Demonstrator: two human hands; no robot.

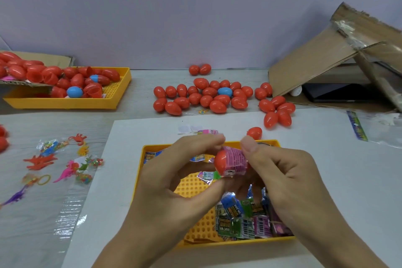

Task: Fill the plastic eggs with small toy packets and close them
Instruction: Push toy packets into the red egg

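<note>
From the head camera, your left hand (pixel 174 172) pinches a red egg half (pixel 220 162) above the yellow tray (pixel 195 187), while your right hand (pixel 280 172) grips the pink packet (pixel 236 159) stuffed into its mouth. Tuck the packet's loose corners fully below the rim before you cap it, or the halves likely won't snap shut; spare packets (pixel 245 222) lie below
</note>
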